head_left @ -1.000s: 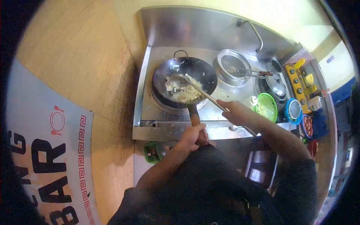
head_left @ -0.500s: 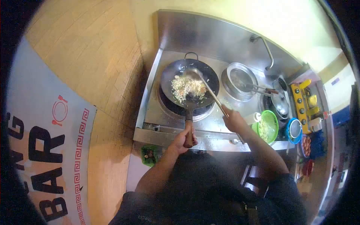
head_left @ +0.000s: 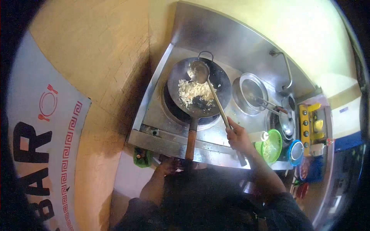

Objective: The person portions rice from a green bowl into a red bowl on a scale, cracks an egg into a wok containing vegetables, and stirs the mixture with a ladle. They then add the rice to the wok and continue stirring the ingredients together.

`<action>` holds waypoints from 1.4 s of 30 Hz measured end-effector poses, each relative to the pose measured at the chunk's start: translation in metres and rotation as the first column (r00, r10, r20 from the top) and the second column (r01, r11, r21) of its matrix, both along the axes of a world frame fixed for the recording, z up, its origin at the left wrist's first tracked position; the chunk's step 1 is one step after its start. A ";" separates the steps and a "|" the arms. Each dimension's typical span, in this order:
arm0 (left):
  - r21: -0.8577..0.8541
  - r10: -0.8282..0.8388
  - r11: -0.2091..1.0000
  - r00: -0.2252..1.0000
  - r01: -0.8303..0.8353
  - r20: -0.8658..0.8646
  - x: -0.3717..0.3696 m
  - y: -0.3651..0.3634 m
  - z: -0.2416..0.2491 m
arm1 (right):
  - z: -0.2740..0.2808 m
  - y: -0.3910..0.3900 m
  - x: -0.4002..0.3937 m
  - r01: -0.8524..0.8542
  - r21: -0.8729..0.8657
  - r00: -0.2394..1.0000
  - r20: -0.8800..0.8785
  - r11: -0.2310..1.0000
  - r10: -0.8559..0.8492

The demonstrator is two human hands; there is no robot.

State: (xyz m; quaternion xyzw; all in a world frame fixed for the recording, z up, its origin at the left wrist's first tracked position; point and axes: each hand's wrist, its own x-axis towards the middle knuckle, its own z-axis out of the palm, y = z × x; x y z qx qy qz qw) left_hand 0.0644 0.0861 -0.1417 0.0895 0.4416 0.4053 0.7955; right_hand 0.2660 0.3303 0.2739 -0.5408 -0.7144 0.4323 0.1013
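My right hand (head_left: 239, 138) is closed around the long handle of a ladle (head_left: 200, 73). The ladle's bowl is over the far part of a dark wok (head_left: 223, 84). Fried rice (head_left: 194, 91) lies in the wok's middle, pale with small bits in it. The wok's wooden handle (head_left: 190, 144) points towards me with no hand on it. My left hand (head_left: 169, 165) is low beside it, under the stove's front edge, in shadow; its fingers are hard to make out.
A metal pot (head_left: 241, 94) with a strainer stands right of the wok. Further right are a white squeeze bottle (head_left: 258, 136), a green basket (head_left: 279, 148) and a blue-rimmed bowl (head_left: 296, 158). A tap (head_left: 287, 69) juts from the backsplash. A green container (head_left: 142, 159) sits below left.
My left hand has let go of the wok handle and dropped down and left below the stove edge. The ladle's bowl has turned and shows more fully over the rice. The view has shifted.
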 end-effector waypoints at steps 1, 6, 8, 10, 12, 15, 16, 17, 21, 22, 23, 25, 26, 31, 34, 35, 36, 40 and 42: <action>-0.226 0.122 0.972 0.950 -0.056 0.288 0.008 0.004 -0.023 | 0.014 0.003 -0.010 0.102 -0.242 0.980 -0.140 0.965 -0.138; 0.142 -0.223 0.939 0.868 0.313 -0.443 0.037 0.024 -0.029 | 0.019 0.023 -0.013 0.113 -0.666 0.902 -0.242 0.737 -0.357; 0.078 -0.308 0.905 0.770 0.419 -0.558 0.054 0.038 -0.038 | 0.002 0.025 -0.009 0.112 -0.715 0.924 -0.180 0.690 -0.337; 0.029 -0.371 0.868 0.686 0.495 -0.626 0.065 0.048 -0.041 | -0.024 0.028 -0.015 0.130 -0.486 0.981 -0.064 0.864 -0.184; -0.012 -0.421 0.833 0.619 0.553 -0.663 0.070 0.053 -0.039 | -0.036 0.040 -0.015 -0.006 -0.162 0.991 0.128 0.987 0.028; -0.025 -0.474 0.794 0.592 0.608 -0.652 0.058 0.042 -0.009 | -0.029 0.058 -0.009 0.003 -0.198 0.990 0.137 0.980 0.024; -0.021 -0.502 0.774 0.592 0.633 -0.631 0.054 0.038 0.005 | -0.036 0.064 -0.001 -0.006 -0.157 0.988 0.150 0.988 0.030; -0.007 -0.528 0.757 0.606 0.653 -0.594 0.045 0.034 0.028 | -0.079 0.080 0.013 -0.166 0.193 0.969 0.216 0.967 0.123; 0.112 -0.534 0.789 0.765 0.604 -0.360 -0.003 0.043 0.173 | -0.039 0.082 -0.012 -0.100 0.097 0.967 0.243 0.990 0.074; 0.175 -0.470 0.838 0.846 0.518 -0.253 -0.014 0.052 0.220 | -0.029 0.075 -0.011 -0.014 -0.014 0.986 0.169 1.000 0.016; 0.181 -0.412 0.872 0.882 0.455 -0.228 -0.019 0.066 0.242 | -0.021 0.072 -0.011 0.056 -0.124 0.994 0.100 0.991 -0.044; 0.185 -0.305 0.924 0.937 0.335 -0.169 -0.019 0.087 0.271 | -0.029 0.071 -0.007 0.123 -0.325 0.989 -0.035 0.938 -0.141; 0.146 -0.137 0.980 0.990 0.133 0.017 -0.011 0.099 0.273 | -0.043 0.070 -0.009 0.088 -0.243 0.996 0.039 0.966 -0.081; 0.078 0.145 0.982 0.951 -0.172 0.273 0.019 0.137 0.242 | -0.075 0.083 -0.001 -0.118 0.109 0.974 0.205 0.987 0.094; 0.040 0.160 0.984 0.956 -0.175 0.247 0.020 0.136 0.248 | -0.027 0.063 -0.009 0.058 -0.168 0.988 0.152 0.984 -0.033; 0.051 0.153 0.984 0.957 -0.171 0.247 0.019 0.135 0.251 | -0.028 0.061 -0.006 0.086 -0.249 0.994 0.093 0.965 -0.064; 0.060 0.149 0.984 0.958 -0.169 0.247 0.017 0.135 0.253 | -0.029 0.057 -0.004 0.105 -0.329 0.994 0.037 0.938 -0.098; 0.045 0.127 0.989 0.966 -0.141 0.225 0.013 0.135 0.251 | -0.078 0.050 -0.002 -0.026 -0.020 0.979 0.199 0.999 0.030; 0.036 0.155 0.985 0.963 -0.167 0.222 0.014 0.135 0.251 | -0.111 0.076 0.005 -0.139 0.291 0.968 0.241 0.947 0.068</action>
